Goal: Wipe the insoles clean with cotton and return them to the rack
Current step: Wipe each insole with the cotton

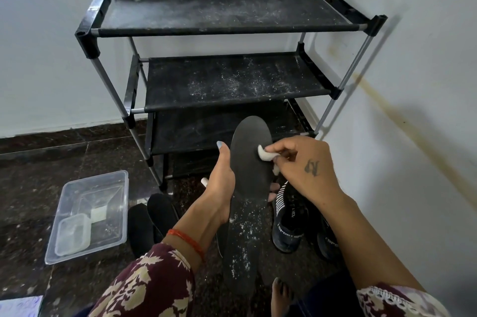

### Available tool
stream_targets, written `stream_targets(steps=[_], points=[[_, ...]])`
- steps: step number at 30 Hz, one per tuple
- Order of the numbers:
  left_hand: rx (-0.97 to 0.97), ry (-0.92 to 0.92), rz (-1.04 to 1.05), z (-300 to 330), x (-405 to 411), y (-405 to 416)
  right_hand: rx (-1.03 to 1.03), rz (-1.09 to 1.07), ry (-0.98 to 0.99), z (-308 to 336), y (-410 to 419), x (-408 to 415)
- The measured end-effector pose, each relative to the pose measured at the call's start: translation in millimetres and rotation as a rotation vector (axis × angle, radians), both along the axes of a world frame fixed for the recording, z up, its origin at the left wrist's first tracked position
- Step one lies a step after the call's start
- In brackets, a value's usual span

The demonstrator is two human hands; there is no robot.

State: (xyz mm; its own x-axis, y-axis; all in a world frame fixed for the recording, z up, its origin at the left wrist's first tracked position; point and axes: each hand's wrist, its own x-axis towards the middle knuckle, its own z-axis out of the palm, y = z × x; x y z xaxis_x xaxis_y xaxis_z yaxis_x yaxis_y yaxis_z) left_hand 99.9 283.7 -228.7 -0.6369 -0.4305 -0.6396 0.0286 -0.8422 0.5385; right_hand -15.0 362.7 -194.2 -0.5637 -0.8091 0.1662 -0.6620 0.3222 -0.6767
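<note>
My left hand grips a long black insole by its middle and holds it upright in front of the rack. White specks dust the insole's lower half. My right hand pinches a white cotton wad and presses it against the insole's upper right part. Behind stands the black three-shelf rack, its shelves dusty and bare. Two more black insoles lie on the floor to the left of my left forearm.
A clear plastic tub with a smaller container inside sits on the dark stone floor at the left. Black sports shoes stand under my right arm. White walls meet behind the rack in a corner. A bare foot shows at the bottom.
</note>
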Motion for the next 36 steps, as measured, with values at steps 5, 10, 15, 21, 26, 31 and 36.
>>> stream_targets(steps=[5,10,15,21,26,31,36], points=[[0.016,-0.015,0.029,1,1,1,0.142,0.108,-0.026,-2,-2,4],[0.017,-0.025,0.045,8,2,0,0.313,0.248,-0.245,5,2,4],[-0.009,-0.019,0.023,7,2,-1,0.105,0.124,-0.464,19,6,-1],[-0.002,0.003,-0.028,2,1,2,0.020,0.053,-0.047,1,1,-1],[0.020,-0.023,0.019,2,1,-1,0.250,0.269,-0.212,4,2,5],[-0.051,-0.134,0.078,4,2,-1,0.404,0.306,-0.099,8,8,-4],[-0.006,-0.052,0.039,7,1,-1,0.081,0.036,-0.080,6,7,-10]])
